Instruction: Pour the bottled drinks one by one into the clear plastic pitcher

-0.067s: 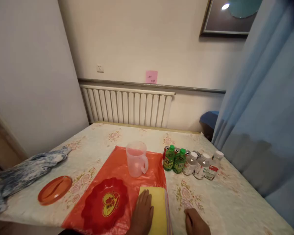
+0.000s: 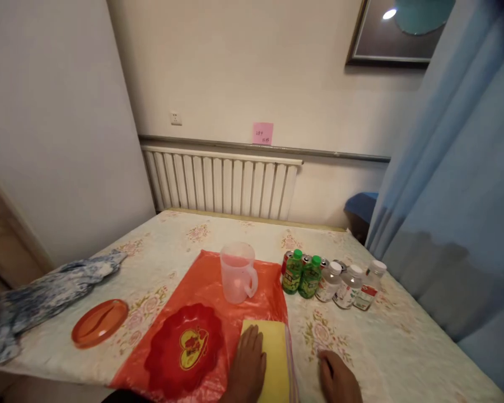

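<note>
My left hand point(image 2: 247, 364) lies flat, fingers stretched out, on a folded yellow cloth point(image 2: 274, 358) with a striped right edge. To the right, my right hand point(image 2: 339, 378) rests on the flowered cloth in a loose fist, with nothing showing in it. Left of my left hand is a red scalloped plate point(image 2: 162, 361) with a yellow heart design. Beyond the hands stands a translucent pitcher point(image 2: 234, 275), its handle to the right. Both plate and pitcher sit on a red plastic sheet point(image 2: 205, 280), which the yellow cloth partly overlaps.
Green-capped bottles point(image 2: 293, 274), white-capped clear bottles point(image 2: 346, 288) and several cans point(image 2: 286, 259) stand grouped at the right. An orange lid point(image 2: 101, 324) and a crumpled blue-white cloth point(image 2: 59, 291) lie at the left. A blue curtain point(image 2: 445, 224) hangs along the right side.
The whole view has shifted slightly, so things appear a little further right. Both hands keep the same pose and place.
</note>
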`<state>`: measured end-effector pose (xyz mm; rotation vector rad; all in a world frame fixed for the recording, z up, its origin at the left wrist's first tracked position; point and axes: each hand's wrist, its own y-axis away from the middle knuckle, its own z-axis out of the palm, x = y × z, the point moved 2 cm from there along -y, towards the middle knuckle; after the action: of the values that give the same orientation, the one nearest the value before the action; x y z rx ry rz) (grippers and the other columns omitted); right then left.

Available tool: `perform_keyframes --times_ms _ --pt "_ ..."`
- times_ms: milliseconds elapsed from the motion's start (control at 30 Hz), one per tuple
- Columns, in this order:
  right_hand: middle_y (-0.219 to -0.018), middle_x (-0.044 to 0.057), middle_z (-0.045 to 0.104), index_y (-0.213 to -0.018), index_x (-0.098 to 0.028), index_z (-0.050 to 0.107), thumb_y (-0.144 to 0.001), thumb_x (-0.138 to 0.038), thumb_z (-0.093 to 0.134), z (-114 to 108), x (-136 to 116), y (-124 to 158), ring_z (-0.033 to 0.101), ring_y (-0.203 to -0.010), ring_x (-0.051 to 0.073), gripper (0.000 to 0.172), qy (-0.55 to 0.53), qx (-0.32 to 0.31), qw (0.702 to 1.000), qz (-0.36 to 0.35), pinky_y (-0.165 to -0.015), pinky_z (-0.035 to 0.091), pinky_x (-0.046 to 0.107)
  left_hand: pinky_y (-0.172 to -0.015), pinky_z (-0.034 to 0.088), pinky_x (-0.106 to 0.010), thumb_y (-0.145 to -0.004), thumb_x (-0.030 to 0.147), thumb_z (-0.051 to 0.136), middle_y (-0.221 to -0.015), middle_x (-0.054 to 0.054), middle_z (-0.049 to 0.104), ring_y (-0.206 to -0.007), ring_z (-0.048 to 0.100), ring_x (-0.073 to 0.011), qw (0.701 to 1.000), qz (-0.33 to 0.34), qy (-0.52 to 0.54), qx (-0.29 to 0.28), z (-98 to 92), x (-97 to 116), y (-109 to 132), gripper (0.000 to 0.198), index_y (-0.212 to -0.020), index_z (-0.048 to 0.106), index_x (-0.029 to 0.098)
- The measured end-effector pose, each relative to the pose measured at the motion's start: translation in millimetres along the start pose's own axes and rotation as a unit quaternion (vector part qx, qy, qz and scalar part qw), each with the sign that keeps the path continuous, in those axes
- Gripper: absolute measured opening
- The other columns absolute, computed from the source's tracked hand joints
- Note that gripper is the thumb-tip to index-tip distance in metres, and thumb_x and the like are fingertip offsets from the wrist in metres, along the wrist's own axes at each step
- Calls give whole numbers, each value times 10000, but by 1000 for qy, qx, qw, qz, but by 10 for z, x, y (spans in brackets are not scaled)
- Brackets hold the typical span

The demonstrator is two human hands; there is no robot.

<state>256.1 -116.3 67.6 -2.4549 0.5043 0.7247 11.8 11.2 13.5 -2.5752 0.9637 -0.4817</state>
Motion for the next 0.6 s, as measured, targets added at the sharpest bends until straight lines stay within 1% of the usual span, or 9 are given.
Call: perform_keyframes --times_ms 67,100,167,267,333,400,467,533,600 --pt "-790 97 742 -816 -216 679 -875 -392 418 -43 -266 -241 693 -704 246 320 -33 12 999 19 -650 527 328 -1080 481 -455 -905 192 480 -1454 -102 553 -1342 514 -280 1000 11 -11 7 -28 43 -14 466 -1364 558 181" --pt "-802 104 741 -808 -209 677 -861 -406 418 -53 -440 -382 689 -715 251 330 -55 28 998 15 -669 524 338 -1080 482 -449 -905 198 485 -1449 -96 559 -1338 519 -275 1000 11 -14 16 -33 60 -19 459 -1357 565 184" --pt "-855 113 744 -838 -195 682 -834 -401 442 -8 -833 -673 685 -773 251 316 -111 18 994 -17 -736 519 343 -1077 485 -438 -909 219 495 -1432 -83 579 -1325 532 -268 999 0 -19 37 -26 80 -24 437 -1335 584 191" --pt "-890 115 744 -915 -177 686 -802 -403 468 195 -1368 -1052 679 -795 243 334 -151 -7 988 -30 -758 511 332 -1069 493 -430 -918 260 508 -1397 -79 613 -1300 555 -264 998 -11 -23 58 4 91 -22 403 -1302 610 194" --pt "-915 122 746 -977 -160 681 -781 -430 508 385 -1628 -1237 681 -784 240 375 -159 -19 987 -29 -753 510 329 -1070 492 -424 -920 270 512 -1391 -82 617 -1297 557 -261 998 -1 -23 64 22 95 -17 397 -1295 614 192" --pt "-912 118 749 -964 -163 681 -773 -438 524 574 -1811 -1364 680 -762 233 370 -164 -31 986 -29 -725 504 319 -1070 494 -417 -919 268 512 -1391 -81 617 -1296 559 -259 997 3 -24 70 33 95 -8 396 -1293 617 192" --pt "-830 89 743 -883 -183 680 -781 -434 516 725 -1934 -1438 656 -682 214 317 -167 -43 985 -32 -658 478 301 -1066 500 -412 -916 259 508 -1385 -78 623 -1288 568 -258 997 0 -22 72 41 92 1 398 -1292 621 194" --pt "-708 51 708 -772 -202 658 -798 -430 500 821 -2018 -1466 608 -602 194 279 -166 -52 984 -41 -598 431 287 -1058 509 -414 -914 250 497 -1379 -77 627 -1279 577 -263 998 -10 -16 64 43 92 2 405 -1295 624 198" --pt "-639 32 663 -704 -208 624 -818 -428 477 866 -2082 -1465 568 -573 182 288 -164 -54 984 -51 -575 390 282 -1061 508 -427 -910 243 487 -1395 -82 612 -1291 567 -273 999 -24 -1 39 28 97 -8 420 -1305 622 197"
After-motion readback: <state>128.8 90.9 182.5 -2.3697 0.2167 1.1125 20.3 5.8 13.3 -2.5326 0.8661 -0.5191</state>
